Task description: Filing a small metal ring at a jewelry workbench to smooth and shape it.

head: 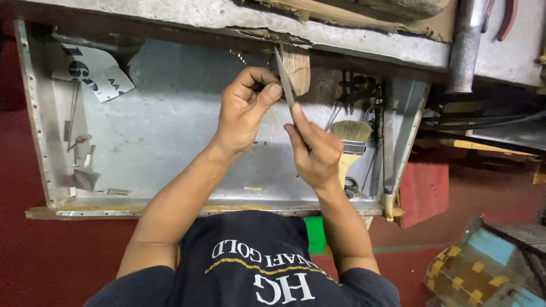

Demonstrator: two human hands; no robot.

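Dark shirt and both forearms are filling the bottom of the view, reaching up over a shallow metal tray (159,136) that's hanging below the edge of the counter (364,42). Left hand (245,111) is curling shut, thumb and fingers pinching something tiny against a wooden peg (298,68) sticking out from the counter edge; honestly can't make out what the piece is, it's hiding behind the thumb. Right hand (314,152) is gripping a flat metal file (286,82), index finger lying along the blade, tip angling up right at the pinched spot beside the peg. So I'd say the filing is mid-way, tool and piece touching, nothing set down as finished that I can see. No telling how much is left from this. Over in the tray's right end a paintbrush (350,139) with pale bristles is sitting among some dark tools, untouched, and a few small bits are lying along the left side.
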